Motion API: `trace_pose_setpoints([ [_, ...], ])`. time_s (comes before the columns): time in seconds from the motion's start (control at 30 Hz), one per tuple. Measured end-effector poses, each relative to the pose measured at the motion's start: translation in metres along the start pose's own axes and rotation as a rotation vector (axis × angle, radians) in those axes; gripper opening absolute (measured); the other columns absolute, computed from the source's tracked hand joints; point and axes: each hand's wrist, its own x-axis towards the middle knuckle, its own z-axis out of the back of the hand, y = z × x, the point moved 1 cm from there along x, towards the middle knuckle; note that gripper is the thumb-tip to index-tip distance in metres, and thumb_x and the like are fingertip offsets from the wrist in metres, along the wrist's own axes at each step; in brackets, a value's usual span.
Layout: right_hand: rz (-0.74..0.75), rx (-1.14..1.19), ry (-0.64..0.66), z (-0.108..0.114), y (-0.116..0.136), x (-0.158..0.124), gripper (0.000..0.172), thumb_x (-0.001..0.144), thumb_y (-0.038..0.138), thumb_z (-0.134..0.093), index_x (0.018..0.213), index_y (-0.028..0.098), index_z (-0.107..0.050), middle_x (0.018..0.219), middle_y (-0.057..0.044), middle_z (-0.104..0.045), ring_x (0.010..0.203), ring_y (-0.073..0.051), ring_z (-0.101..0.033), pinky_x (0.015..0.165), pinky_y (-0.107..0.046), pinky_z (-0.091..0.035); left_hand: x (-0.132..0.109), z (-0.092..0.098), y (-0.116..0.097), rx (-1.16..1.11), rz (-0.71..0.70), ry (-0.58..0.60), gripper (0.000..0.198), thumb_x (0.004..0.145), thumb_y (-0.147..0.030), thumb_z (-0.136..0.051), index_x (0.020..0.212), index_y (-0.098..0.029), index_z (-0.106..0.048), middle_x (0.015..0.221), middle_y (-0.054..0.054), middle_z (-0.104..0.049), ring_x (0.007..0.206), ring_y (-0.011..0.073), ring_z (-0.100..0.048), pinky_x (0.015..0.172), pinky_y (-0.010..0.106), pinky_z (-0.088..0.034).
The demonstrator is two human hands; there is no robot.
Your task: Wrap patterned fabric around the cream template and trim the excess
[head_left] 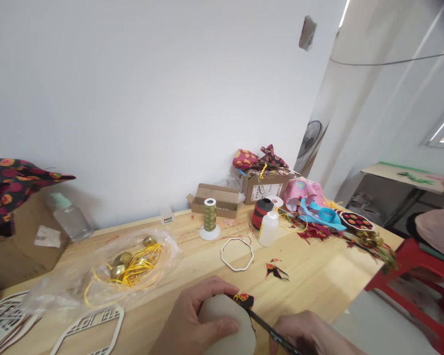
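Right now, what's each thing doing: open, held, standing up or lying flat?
Pale rounded piece: held by the left hand
Dark bladed tool: in the right hand; open or shut unclear
Olive thread spool: upright
White bottle: upright
Small carton: open
Large box: open, filled
White frame near the spool: lying flat
Yellow cord: tangled
Spray bottle: standing
Fan: spinning or still, unclear
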Motion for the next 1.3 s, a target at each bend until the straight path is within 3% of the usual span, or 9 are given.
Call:
trace_pose_setpoints([
  [0.33,-0.002,0.186,0.005,-0.003,-0.003,0.003,0.063,0.056,0.070,-0.055,0.068,0.009,-0.061,0.052,0.005,-0.036,0.046,-0.005,-0.031,0.041,-0.016,-0.023,0.001,0.002,-0.001,0.054,-0.109,0.085,0.026,0.053,-0.014,-0.070,0.076,-0.027,-0.071,0.078,0.000,-0.065,0.078,0.0206,-0.056,0.069,0.028,-0.041],
  [0.57,0.029,0.352,0.027,-0.004,0.002,0.006,0.058,0.055,0.067,-0.059,0.062,0.010,-0.059,0.055,0.003,-0.043,0.051,-0.007,-0.041,0.048,-0.018,-0.033,0.000,0.001,-0.003,0.049,-0.156,0.101,0.025,0.055,-0.014,-0.070,0.076,-0.029,-0.071,0.076,-0.001,-0.064,0.075,0.0186,-0.056,0.066,0.026,-0.041],
  [0.77,0.061,0.216,0.027,-0.001,-0.002,0.005,0.069,0.065,0.073,-0.042,0.069,0.006,-0.062,0.051,0.005,-0.034,0.043,-0.003,-0.027,0.038,-0.016,-0.018,-0.001,0.000,-0.003,0.088,-0.142,0.067,0.027,0.054,-0.013,-0.070,0.077,-0.029,-0.071,0.078,-0.001,-0.065,0.077,0.0196,-0.057,0.069,0.027,-0.041],
  [1.0,0.034,0.144,0.018,0.002,-0.012,0.007,0.080,0.054,0.079,-0.041,0.072,0.005,-0.063,0.049,0.006,-0.033,0.042,-0.003,-0.025,0.036,-0.017,-0.017,0.002,0.002,0.000,0.096,-0.165,0.161,0.028,0.058,-0.015,-0.068,0.083,-0.027,-0.069,0.082,0.001,-0.064,0.078,0.0202,-0.057,0.067,0.028,-0.043],
  [1.17,0.026,0.034,0.065,0.009,-0.005,0.001,0.069,0.066,0.071,-0.043,0.080,0.007,-0.065,0.054,0.004,-0.036,0.046,-0.005,-0.027,0.040,-0.018,-0.019,0.001,0.001,0.001,0.079,-0.131,0.151,0.030,0.055,-0.012,-0.069,0.080,-0.029,-0.070,0.081,-0.001,-0.064,0.078,0.0185,-0.057,0.068,0.026,-0.042],
  [1.3,0.015,-0.016,0.081,0.014,-0.011,-0.005,0.065,0.066,0.068,-0.048,0.086,0.008,-0.064,0.055,0.005,-0.035,0.048,-0.006,-0.028,0.041,-0.018,-0.019,0.001,-0.001,0.002,0.060,-0.130,0.130,0.031,0.054,-0.010,-0.069,0.079,-0.029,-0.070,0.080,-0.002,-0.064,0.077,0.0173,-0.057,0.068,0.025,-0.041],
])
